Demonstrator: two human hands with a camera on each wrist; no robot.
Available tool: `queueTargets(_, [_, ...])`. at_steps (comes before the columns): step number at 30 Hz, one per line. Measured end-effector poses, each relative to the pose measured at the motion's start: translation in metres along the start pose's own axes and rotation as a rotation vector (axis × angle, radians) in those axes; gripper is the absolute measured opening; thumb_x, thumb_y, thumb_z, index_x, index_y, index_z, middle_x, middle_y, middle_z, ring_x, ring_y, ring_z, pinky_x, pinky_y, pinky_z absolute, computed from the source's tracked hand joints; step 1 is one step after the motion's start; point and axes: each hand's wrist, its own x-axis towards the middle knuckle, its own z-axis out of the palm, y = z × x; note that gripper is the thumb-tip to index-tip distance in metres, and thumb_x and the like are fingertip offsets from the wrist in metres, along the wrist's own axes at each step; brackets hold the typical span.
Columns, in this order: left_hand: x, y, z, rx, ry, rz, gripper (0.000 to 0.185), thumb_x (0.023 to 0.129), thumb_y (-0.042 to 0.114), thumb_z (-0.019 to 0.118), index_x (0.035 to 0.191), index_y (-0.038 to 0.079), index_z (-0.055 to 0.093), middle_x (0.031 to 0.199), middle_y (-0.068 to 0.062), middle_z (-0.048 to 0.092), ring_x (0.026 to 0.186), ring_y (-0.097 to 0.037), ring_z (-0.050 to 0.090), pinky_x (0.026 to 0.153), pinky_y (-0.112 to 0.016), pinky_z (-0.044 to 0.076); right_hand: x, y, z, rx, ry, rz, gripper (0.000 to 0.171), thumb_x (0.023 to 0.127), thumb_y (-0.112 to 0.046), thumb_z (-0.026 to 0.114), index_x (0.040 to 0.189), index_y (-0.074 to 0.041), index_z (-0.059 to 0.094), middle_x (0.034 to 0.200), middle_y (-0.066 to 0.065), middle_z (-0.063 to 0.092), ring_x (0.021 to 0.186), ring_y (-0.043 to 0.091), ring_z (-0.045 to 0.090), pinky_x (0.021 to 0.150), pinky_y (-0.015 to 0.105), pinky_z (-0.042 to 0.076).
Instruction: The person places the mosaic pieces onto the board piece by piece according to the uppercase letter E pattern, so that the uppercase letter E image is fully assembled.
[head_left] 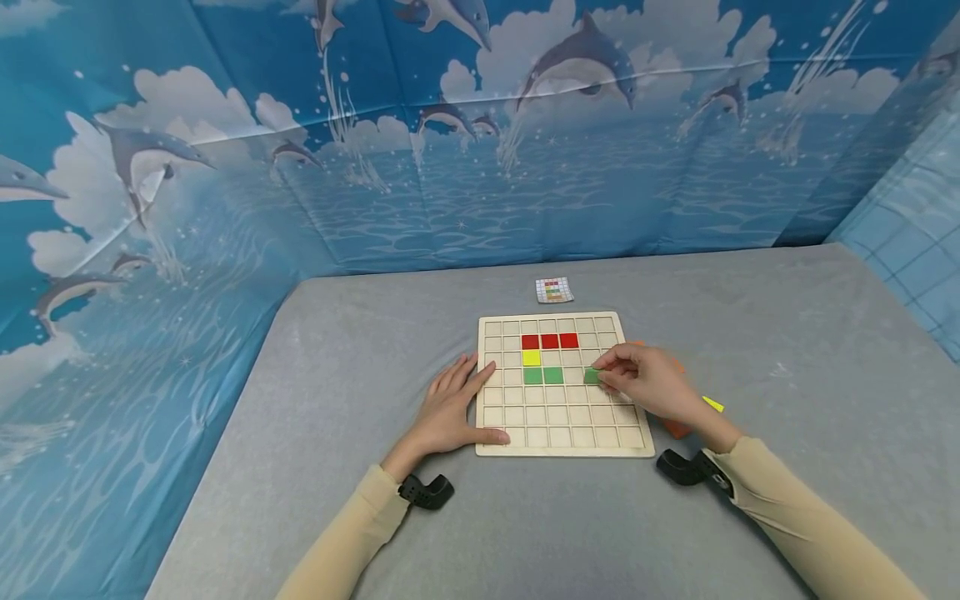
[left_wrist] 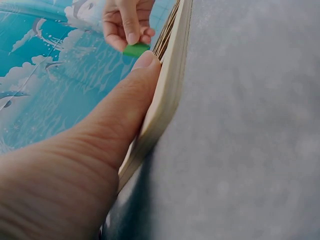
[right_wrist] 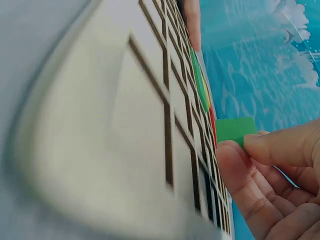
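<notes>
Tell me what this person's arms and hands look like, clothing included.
Plain beige long sleeves, left and right. Each wrist carries a black, curved-looking device on a band, left and right. The left hand and right hand are bare, without gloves.

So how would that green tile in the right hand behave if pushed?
The green tile looks stiff, jutting straight out from the right hand. It's probably light, being small and thin. Flat and straight-edged, it would likely slide, not roll.
</notes>
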Motion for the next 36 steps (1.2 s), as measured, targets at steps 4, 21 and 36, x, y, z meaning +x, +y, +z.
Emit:
queueTargets(4, [0.000, -0.001, 0.001, 0.006, 0.004, 0.006, 0.107, 0.070, 0.064, 0.072, 0.153, 0.022, 0.020, 0.158, -0.007, 0.007, 0.143, -0.022, 0.000, 0.110, -0.046, 0.008, 0.009, -0.003, 0.007, 0.006, -0.010, -0.021, 0.008, 0.087, -0.003, 0.068, 0.093, -0.006, 0.071, 0.078, 0.000, 0.064, 0.065, 0.015, 0.060, 0.058, 0.026, 0.048])
queueTargets(21, [-0.001, 0.001, 0.000, -0.002, -0.001, 0.001, 0.107, 0.070, 0.064, 0.072, 0.153, 0.023, 0.020, 0.158, -0.007, 0.007, 0.143, -0.022, 0.000, 0.110, -0.047, 0.008, 0.017, -0.008, 0.015, -0.120, -0.012, -0.085, 0.015, 0.083, -0.001, 0.071, 0.097, -0.004, 0.073, 0.088, 0.002, 0.063, 0.069, 0.014, 0.051, 0.060, 0.029, 0.043])
queueTargets(36, [-0.001, 0.002, -0.001, -0.007, 0.005, 0.008, 0.107, 0.070, 0.063, 0.073, 0.153, 0.022, 0.020, 0.158, -0.007, 0.007, 0.143, -0.023, 0.000, 0.110, -0.047, 0.008, 0.011, -0.008, 0.008, -0.203, -0.100, -0.082, 0.026, 0.088, -0.011, 0.067, 0.113, -0.006, 0.071, 0.085, 0.000, 0.052, 0.063, 0.014, 0.043, 0.052, 0.028, 0.036])
